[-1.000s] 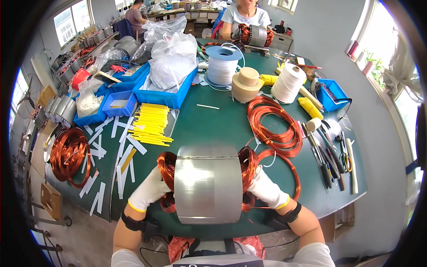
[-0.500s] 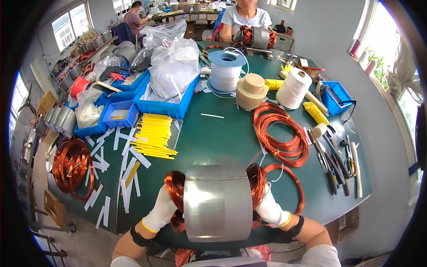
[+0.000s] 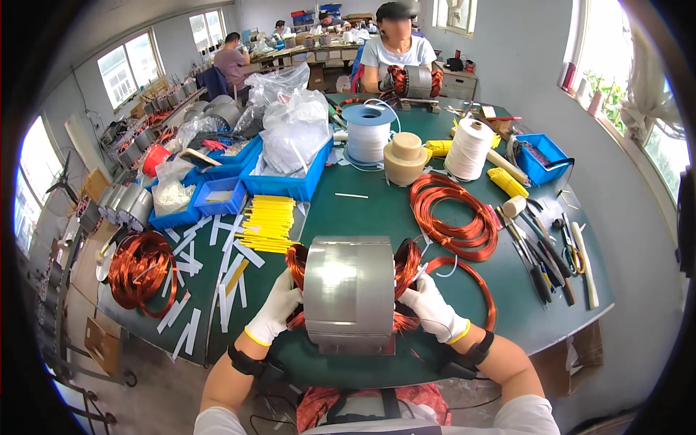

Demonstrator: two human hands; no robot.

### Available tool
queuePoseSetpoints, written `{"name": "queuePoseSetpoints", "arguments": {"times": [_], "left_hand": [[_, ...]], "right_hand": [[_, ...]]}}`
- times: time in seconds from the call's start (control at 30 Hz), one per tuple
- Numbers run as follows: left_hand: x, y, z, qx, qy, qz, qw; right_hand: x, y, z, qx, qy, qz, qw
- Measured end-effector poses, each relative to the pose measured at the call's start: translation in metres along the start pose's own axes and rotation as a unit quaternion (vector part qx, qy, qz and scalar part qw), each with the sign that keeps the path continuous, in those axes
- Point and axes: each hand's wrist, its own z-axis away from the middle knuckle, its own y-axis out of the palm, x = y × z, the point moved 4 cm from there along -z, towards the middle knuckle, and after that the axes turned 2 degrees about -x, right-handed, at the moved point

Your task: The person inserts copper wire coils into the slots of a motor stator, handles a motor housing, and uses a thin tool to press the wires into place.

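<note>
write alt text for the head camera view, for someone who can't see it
Two white-gloved hands, left hand and right hand, grip a grey metal motor stator by its copper windings over a green table crowded with copper wire coils.

stator core [image 3: 349, 288] – smooth, dull-glossy grey metal | windings [image 3: 407, 262] – shiny copper wire | gloves [image 3: 433, 307] – white knit cloth

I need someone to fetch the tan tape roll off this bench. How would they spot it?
Start at the green table and look toward its far end. Between the blue-topped spool of white cord and the tall white thread cone sits the tan tape roll, the only squat, beige, two-tiered one.
</note>
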Motion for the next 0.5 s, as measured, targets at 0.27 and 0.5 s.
{"name": "queuePoseSetpoints", "arguments": {"times": [0.27, 0.5], "left_hand": [[-0.018, 0.001, -0.002, 0.043, -0.010, -0.130, 0.990], [-0.023, 0.005, -0.004, 0.050, 0.003, -0.179, 0.983]], "right_hand": [[0.010, -0.002, -0.001, 0.026, 0.028, -0.035, 0.999], [0.004, -0.005, -0.005, 0.050, 0.008, -0.020, 0.999]]}}
